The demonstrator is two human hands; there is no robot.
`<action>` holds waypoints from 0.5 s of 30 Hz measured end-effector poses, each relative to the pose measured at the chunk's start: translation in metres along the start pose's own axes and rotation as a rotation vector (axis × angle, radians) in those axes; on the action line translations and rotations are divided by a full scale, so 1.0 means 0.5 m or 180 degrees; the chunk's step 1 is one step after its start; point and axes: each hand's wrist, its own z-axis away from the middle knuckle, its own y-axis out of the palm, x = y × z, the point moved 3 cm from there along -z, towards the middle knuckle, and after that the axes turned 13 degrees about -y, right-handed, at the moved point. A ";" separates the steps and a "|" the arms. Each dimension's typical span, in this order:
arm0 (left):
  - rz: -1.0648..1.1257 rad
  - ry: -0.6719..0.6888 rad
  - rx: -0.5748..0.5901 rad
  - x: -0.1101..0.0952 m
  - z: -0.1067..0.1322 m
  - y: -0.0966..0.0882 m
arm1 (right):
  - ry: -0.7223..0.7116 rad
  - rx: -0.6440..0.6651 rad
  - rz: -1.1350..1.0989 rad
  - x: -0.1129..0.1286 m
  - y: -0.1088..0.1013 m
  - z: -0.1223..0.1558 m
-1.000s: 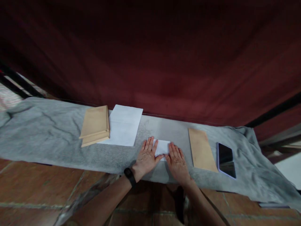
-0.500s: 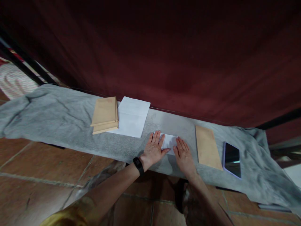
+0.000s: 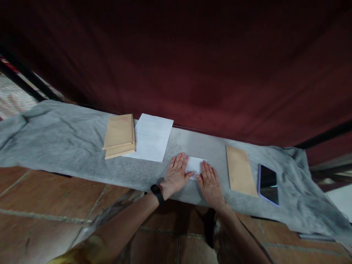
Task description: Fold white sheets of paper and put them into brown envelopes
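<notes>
A small folded white sheet of paper (image 3: 194, 165) lies on the grey cloth, partly covered by both hands. My left hand (image 3: 176, 174), with a black band on the wrist, rests flat over its left side, fingers stretched out. Against its right edge lies my right hand (image 3: 210, 183), also flat with the fingers extended. Both thumbs are near the paper's front edge. To the right of my right hand is a single brown envelope (image 3: 241, 171).
A stack of brown envelopes (image 3: 119, 132) overlaps larger white paper (image 3: 153, 135) at left. A phone (image 3: 268, 184) lies at right. The grey cloth (image 3: 74, 135) covers a long narrow surface before a dark red curtain (image 3: 187, 73). Tiled floor (image 3: 49, 194) lies below.
My right hand has shifted slightly left over the paper's right edge, leaving less of the white sheet showing between the hands. The whole view has also moved a little.
</notes>
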 end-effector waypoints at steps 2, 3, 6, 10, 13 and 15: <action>-0.0010 -0.0030 -0.0055 0.006 0.000 0.003 | 0.0058 0.0003 0.0011 -0.006 -0.002 0.003; -0.0007 -0.0030 -0.0079 0.008 0.000 0.003 | 0.0091 -0.0002 0.0012 -0.009 -0.004 0.004; 0.0018 -0.0009 -0.0085 0.013 0.000 0.001 | 0.0170 0.0001 -0.0013 -0.015 -0.013 0.009; 0.0014 -0.0018 -0.0054 0.018 0.000 -0.005 | 0.0251 0.0093 -0.0134 -0.018 -0.023 0.011; 0.0000 -0.0044 -0.0067 0.024 0.001 -0.007 | 0.0337 0.0173 -0.0235 -0.023 -0.028 0.011; -0.0028 -0.0072 -0.0046 0.028 0.001 -0.007 | 0.0388 0.0238 -0.0286 -0.030 -0.030 0.012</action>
